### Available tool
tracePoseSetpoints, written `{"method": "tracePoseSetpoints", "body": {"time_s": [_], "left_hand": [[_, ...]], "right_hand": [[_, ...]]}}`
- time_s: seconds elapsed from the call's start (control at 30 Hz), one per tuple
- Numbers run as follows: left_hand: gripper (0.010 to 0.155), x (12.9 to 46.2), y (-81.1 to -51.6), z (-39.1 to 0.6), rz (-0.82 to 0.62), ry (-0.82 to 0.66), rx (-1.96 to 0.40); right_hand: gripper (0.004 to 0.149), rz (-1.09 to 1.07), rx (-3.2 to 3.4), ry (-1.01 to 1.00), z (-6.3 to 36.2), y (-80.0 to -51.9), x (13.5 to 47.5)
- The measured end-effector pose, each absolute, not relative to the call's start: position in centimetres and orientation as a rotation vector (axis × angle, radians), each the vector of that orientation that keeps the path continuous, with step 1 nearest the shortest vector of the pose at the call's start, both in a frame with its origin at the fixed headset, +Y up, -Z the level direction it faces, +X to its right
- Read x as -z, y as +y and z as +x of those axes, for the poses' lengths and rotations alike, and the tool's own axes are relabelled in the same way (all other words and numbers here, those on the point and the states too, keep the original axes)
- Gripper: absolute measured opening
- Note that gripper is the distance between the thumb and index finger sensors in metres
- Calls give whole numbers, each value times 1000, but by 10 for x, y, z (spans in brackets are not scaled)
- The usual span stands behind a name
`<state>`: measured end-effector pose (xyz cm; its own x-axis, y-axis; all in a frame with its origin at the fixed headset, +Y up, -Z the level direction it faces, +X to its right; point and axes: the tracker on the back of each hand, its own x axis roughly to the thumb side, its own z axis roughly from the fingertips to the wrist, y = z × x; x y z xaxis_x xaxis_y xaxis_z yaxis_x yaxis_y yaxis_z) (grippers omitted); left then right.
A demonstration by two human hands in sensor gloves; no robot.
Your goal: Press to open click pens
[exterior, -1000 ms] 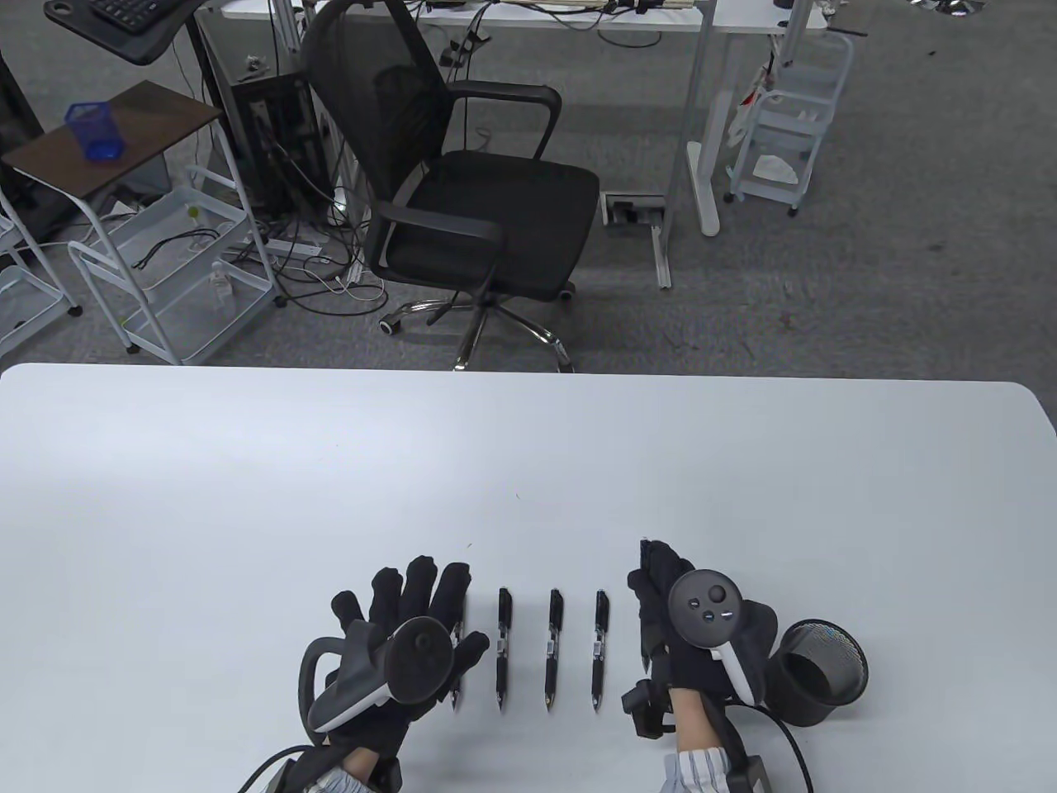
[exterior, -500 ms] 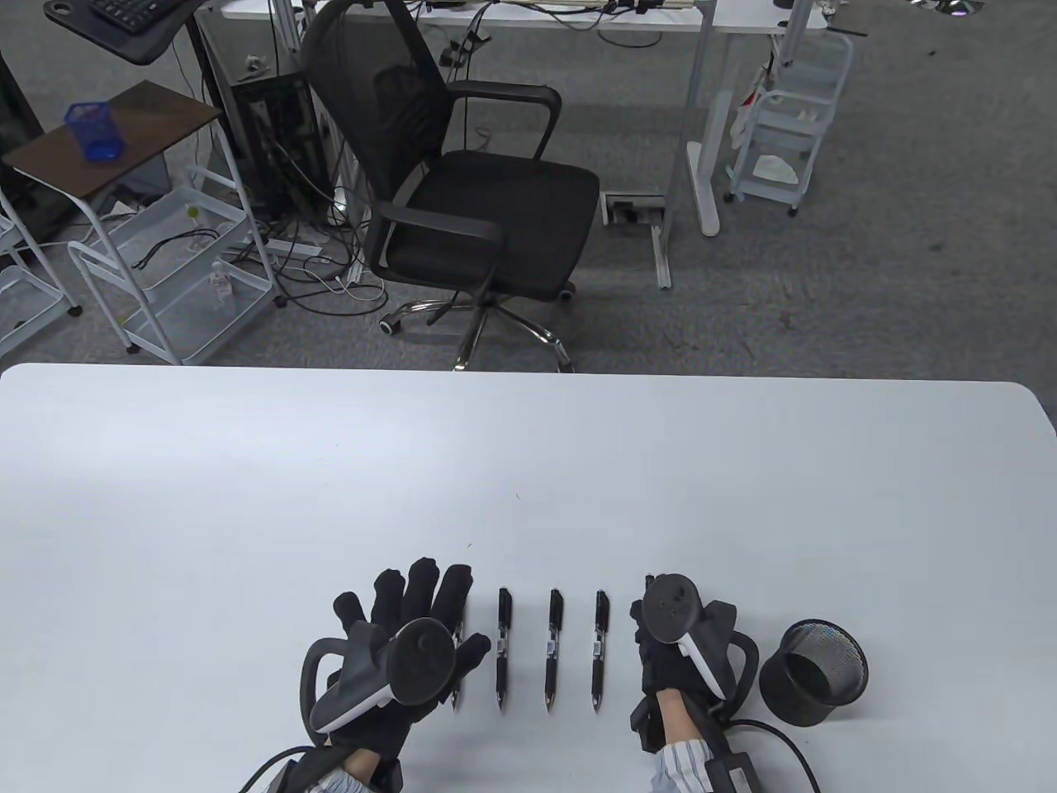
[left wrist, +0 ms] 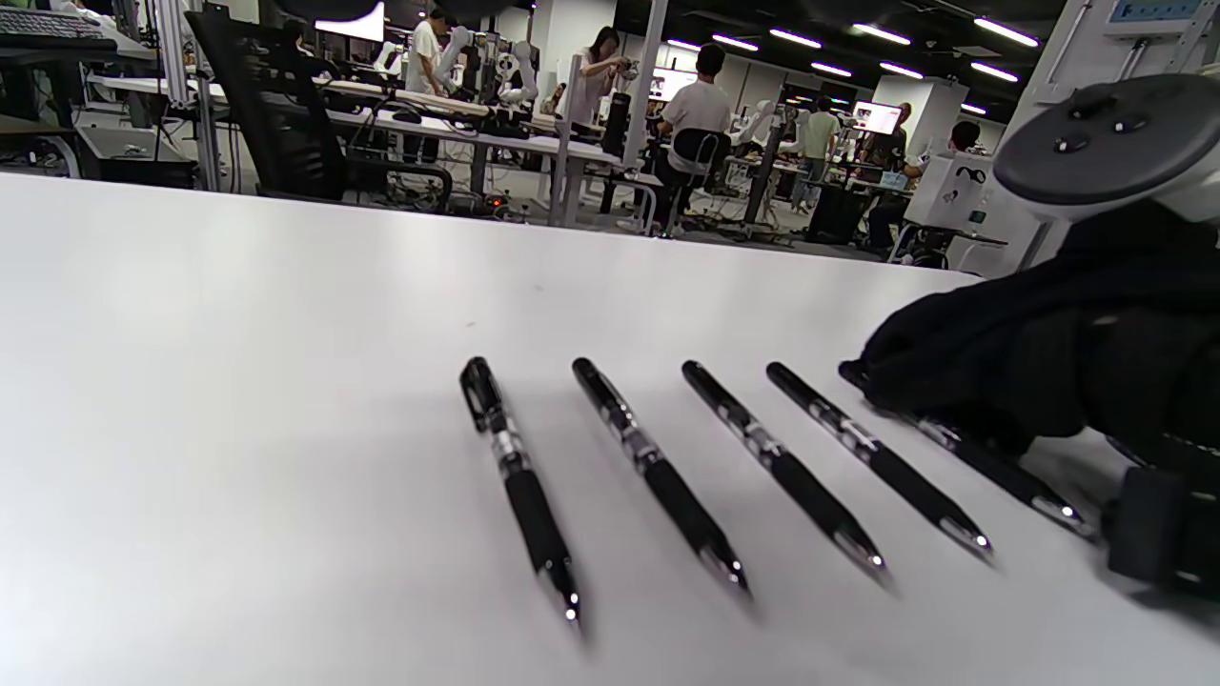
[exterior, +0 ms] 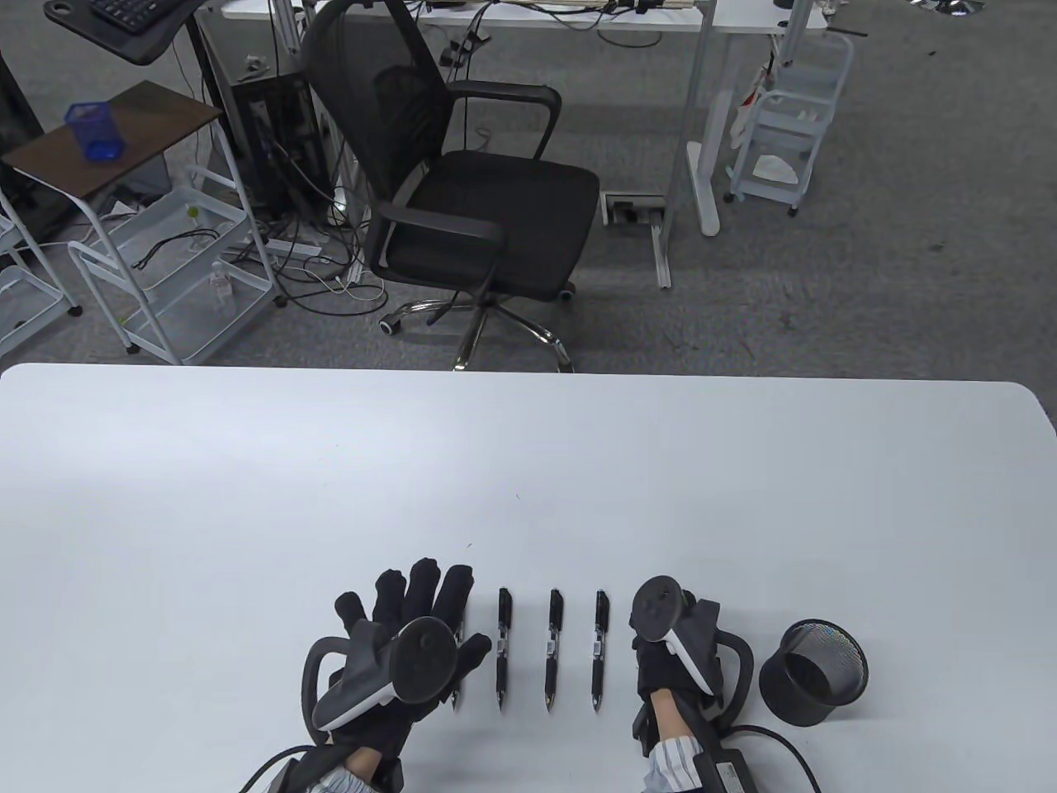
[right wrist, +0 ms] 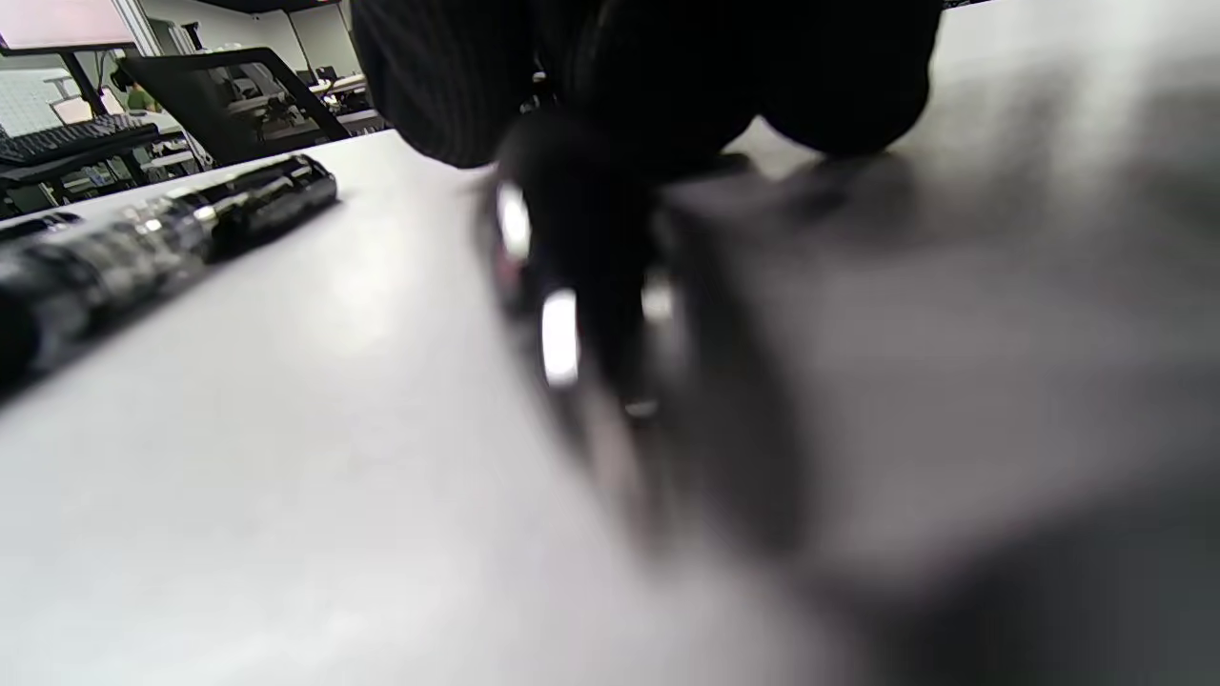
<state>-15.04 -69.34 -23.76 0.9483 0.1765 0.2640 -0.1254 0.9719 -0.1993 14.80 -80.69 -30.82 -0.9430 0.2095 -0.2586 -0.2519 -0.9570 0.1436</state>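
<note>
Five black click pens lie side by side in a row on the white bench (exterior: 528,462), near the front edge, with their shiny tips pointing toward the person. The left hand (exterior: 405,636) is spread out flat with its fingers wide, low over the leftmost pen (exterior: 457,661), and it holds nothing. The right hand (exterior: 673,640) is curled down over the rightmost pen (left wrist: 982,467); in the left wrist view its fingers cover the button end of that pen, and the pen looks to be resting on the bench. It looks like a grip closing on the pen, but the right wrist view is too blurry to be sure. The three middle pens (exterior: 551,648) lie untouched between the two hands. A black mesh cup (exterior: 813,671) stands just to the right of the right hand. I think a pen like this is light, thin and stiff. It is smooth, so it may roll or slip away when poked. The best place to hold it is likely the dark rubber part near the tip, or around the middle, leaving the thumb free to push the button at the far end.
</note>
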Motion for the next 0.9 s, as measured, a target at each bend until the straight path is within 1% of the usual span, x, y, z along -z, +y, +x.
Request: {"method": "tracePoseSetpoints", "body": {"time_s": [0.53, 0.9], "left_hand": [[73, 237, -694, -149, -184, -285, -148], [73, 237, -694, -149, -178, -289, -152]], "right_hand": [[61, -355, -2837, 268, 147, -805, 306], [66, -363, -2784, 278, 148, -798, 304]]}}
